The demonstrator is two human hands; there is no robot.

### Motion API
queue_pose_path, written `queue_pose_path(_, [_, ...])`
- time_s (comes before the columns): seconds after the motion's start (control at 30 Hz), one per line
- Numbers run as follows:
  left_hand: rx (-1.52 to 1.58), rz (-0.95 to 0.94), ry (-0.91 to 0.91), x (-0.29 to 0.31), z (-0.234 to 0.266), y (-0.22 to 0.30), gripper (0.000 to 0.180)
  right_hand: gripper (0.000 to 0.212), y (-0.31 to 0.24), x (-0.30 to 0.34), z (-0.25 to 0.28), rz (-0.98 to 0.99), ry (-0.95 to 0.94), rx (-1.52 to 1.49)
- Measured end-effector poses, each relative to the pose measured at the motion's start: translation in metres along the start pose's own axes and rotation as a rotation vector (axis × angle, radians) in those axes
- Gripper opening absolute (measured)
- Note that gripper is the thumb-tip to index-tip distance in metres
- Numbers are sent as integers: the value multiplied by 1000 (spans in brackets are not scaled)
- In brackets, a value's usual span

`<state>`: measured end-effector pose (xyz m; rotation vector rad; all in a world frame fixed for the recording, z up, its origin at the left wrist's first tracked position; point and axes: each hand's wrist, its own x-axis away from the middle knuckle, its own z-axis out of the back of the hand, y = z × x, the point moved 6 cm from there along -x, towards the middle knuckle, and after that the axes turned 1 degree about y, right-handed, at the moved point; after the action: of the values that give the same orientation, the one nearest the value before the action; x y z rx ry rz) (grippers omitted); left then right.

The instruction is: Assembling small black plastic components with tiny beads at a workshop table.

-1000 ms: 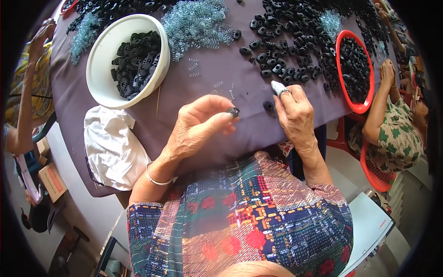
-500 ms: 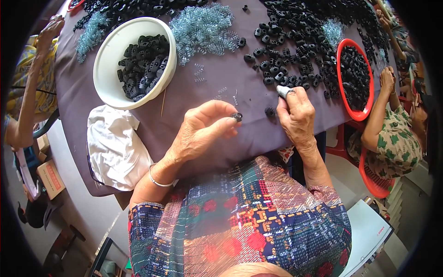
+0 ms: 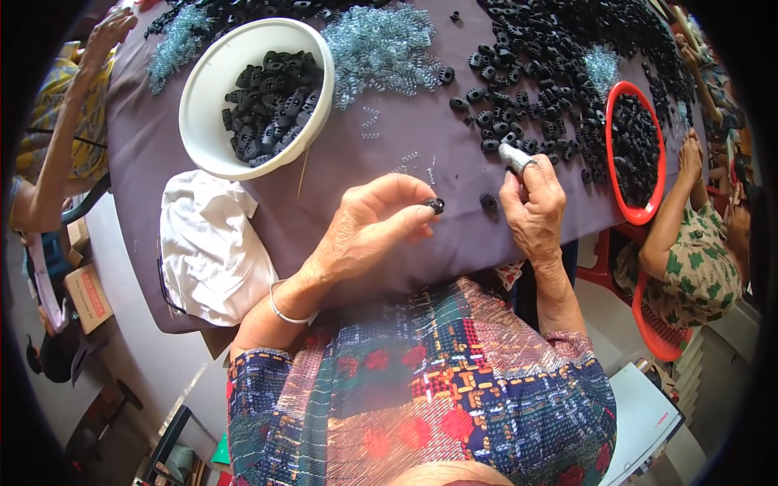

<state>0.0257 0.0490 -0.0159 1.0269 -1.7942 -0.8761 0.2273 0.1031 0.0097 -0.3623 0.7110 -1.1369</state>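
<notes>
My left hand (image 3: 374,223) pinches a small black plastic cord lock (image 3: 436,206) between thumb and forefinger above the cloth. To its right, my right hand (image 3: 535,202) is curled with the thumb close to the forefinger, whose tip has a grey-white wrapping (image 3: 515,157). Whether anything is inside its grip is hidden. Between the hands, a single black piece (image 3: 488,201) lies on the cloth. A few loose springs (image 3: 431,176) lie just beyond my left hand. Past my right fingertips spread several loose black cord locks (image 3: 519,121).
A white bowl (image 3: 194,121) of black pieces stands at left, near a heap of springs (image 3: 381,53). A thin stick (image 3: 303,176) and white cloth (image 3: 212,251) lie below it. A red basket (image 3: 611,154) of black pieces is at right. Other people's arms (image 3: 681,190) are at both sides.
The whole view has shifted, so the table and things sit slightly farther right. My left hand keeps its pinch on the cord lock. My right wrapped fingertip is slightly farther from me.
</notes>
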Motion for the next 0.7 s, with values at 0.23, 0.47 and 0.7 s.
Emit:
queue_pose_path(0.23, [32,5,8,0,1,0,18,24,-6,-4,-6,-170,-148,-328])
queue_pose_path(0.47, [24,11,27,0,3,1,19,25,-24,-1,-23,-529,-469,-918])
queue_pose_path(0.7, [72,-9,14,0,-3,3,18,22,-36,-1,-19,-498,-255,-877])
